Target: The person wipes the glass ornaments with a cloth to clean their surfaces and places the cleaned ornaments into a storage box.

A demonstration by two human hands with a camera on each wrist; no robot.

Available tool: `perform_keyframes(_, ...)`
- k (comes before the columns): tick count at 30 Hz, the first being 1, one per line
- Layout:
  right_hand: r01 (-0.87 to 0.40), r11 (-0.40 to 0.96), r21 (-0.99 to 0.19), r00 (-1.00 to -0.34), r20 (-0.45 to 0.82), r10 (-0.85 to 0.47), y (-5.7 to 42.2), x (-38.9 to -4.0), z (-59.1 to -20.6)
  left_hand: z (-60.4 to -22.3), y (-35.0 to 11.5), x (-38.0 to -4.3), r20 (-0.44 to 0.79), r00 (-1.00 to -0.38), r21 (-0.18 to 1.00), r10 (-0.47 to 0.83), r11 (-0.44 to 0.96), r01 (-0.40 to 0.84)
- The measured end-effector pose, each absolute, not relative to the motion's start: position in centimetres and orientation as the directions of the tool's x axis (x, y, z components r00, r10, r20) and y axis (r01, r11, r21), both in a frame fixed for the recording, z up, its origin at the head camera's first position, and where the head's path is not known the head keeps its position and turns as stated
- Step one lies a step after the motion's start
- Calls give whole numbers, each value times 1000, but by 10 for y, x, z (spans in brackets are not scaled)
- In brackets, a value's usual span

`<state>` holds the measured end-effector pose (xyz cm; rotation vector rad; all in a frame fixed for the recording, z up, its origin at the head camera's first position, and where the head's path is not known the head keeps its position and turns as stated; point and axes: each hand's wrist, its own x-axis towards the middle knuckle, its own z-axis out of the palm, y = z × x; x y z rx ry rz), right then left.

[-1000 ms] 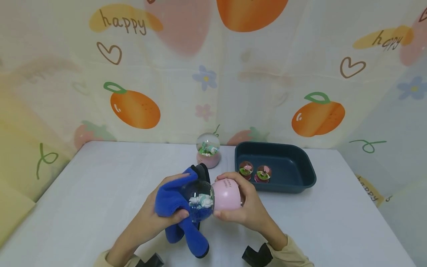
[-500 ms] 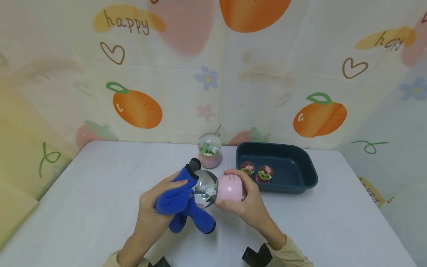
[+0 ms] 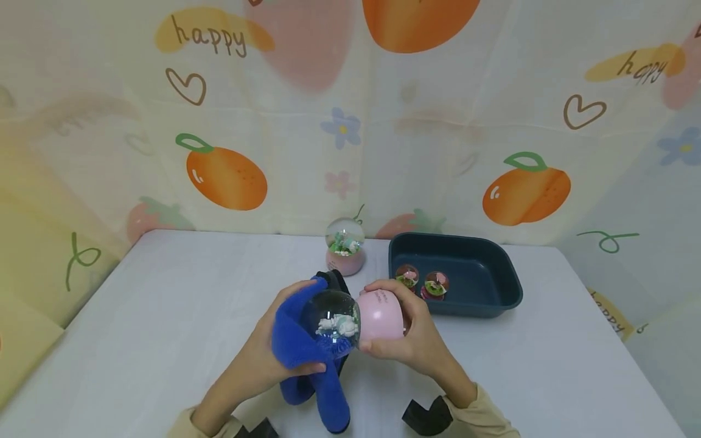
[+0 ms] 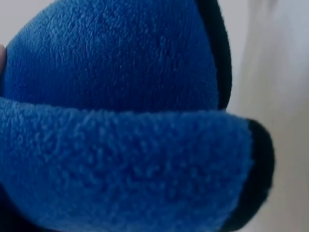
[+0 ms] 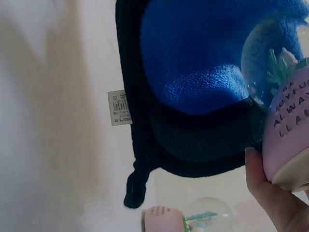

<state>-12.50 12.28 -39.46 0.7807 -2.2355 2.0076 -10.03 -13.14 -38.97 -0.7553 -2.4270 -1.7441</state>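
My left hand (image 3: 261,351) grips a blue plush cleaning cloth (image 3: 289,337) with black edging, cupped around the clear ball of a snow globe. The snow globe (image 3: 381,314) lies on its side above the table, its pink base to the right and a white figure inside. Thumb and fingers of my right hand (image 3: 418,334) hold that base. In the left wrist view the cloth (image 4: 125,164) covers nearly everything. The right wrist view shows raised lettering on the pink base (image 5: 289,130), with the ball against the cloth.
Another pink-based snow globe (image 3: 345,263) stands upright at the back of the white table (image 3: 208,280). To its right sits a dark teal tray (image 3: 487,277), with two small globes (image 3: 407,277) (image 3: 435,285) in its left part. A printed curtain (image 3: 306,152) hangs behind.
The cloth swung up onto the end of the ball half a second ago, and now cups it from behind and below again. Both hands sit slightly farther right than a second ago.
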Motion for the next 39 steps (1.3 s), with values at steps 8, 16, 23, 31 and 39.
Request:
perform_keyframes(8,-380,34,-924,-882,351,-315,124,-127,-394,-394,-130,-102,518,-817,795,254,211,569)
perform_keyframes(16,-330,91,-940,-931,307,-199,120,-125,-390,-395,-127,-102,610,-789,774,70,160,613)
perform_keyframes(23,-348,68,-935,-910,319,-266,123,-125,-392,-388,-126,-99,520,-841,821,150,184,540)
perform_keyframes(31,-462,19,-887,-824,421,-378,123,-123,-391,-388,-132,-100,374,-857,879,354,160,450)
perform_keyframes(39,-469,43,-882,-827,421,-373,124,-125,-392,-386,-131,-98,394,-867,830,306,287,478)
